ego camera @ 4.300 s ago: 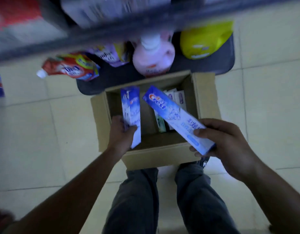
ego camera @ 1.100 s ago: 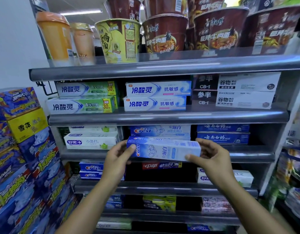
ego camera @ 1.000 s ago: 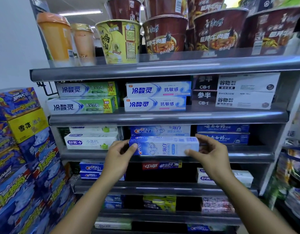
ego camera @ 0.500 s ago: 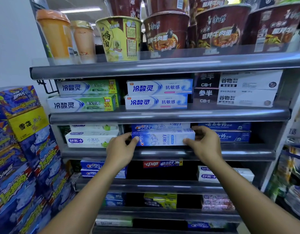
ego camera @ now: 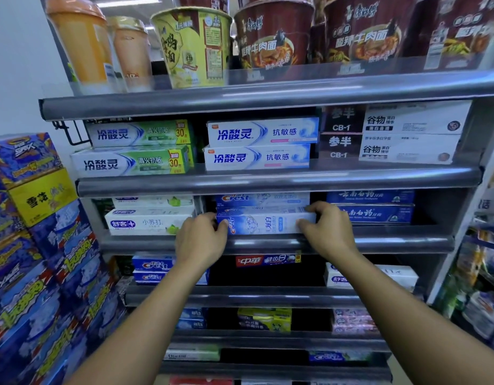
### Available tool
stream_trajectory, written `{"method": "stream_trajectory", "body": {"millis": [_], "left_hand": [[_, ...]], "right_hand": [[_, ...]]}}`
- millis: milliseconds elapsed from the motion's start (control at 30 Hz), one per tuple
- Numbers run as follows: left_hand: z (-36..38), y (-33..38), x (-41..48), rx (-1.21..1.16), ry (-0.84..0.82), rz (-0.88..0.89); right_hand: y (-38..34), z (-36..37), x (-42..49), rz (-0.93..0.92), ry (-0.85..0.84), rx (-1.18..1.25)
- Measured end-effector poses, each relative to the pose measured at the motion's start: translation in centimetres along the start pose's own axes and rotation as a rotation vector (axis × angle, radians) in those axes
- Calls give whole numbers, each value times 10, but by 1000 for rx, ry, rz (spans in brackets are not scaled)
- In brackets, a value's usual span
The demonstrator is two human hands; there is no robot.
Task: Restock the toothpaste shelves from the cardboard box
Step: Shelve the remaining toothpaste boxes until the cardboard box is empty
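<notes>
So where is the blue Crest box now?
Head view, centre: the blue Crest box sits on the second toothpaste shelf, gripped at its ends by the left hand and right hand, below another Crest box.

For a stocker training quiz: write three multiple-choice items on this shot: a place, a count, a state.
1. Where is the held Crest box?
A. in a cardboard box
B. between the white boxes and the dark blue boxes
C. on the floor
2. How many green "30" boxes are stacked upper left?
A. one
B. two
C. four
3. How is the Crest box held?
A. by neither hand
B. by one hand
C. left hand and right hand grip its ends
Key: 1 B, those stacks flank it; 2 B, one lies on the other; 3 C, fingers curl round both ends.
</notes>
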State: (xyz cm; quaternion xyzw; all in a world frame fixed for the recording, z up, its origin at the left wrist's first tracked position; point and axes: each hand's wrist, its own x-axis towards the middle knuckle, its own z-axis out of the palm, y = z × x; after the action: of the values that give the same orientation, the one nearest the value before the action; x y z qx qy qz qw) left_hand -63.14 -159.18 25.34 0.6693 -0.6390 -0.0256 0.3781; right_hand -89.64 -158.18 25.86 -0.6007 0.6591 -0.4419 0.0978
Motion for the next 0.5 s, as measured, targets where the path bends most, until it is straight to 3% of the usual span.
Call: {"method": "stream_trajectory", "body": {"millis": [200, 367, 500], "left_hand": [[-5, 2, -5, -36, 2, 2], [-8, -6, -45, -247, 153, 102], [20, -31, -92, -312, 112, 189]], "right_hand": [[-8, -12, -7, -70, -61, -107], [-3, -22, -40, -275, 134, -77], [27, -18, -83, -340, 207, 14]]}}
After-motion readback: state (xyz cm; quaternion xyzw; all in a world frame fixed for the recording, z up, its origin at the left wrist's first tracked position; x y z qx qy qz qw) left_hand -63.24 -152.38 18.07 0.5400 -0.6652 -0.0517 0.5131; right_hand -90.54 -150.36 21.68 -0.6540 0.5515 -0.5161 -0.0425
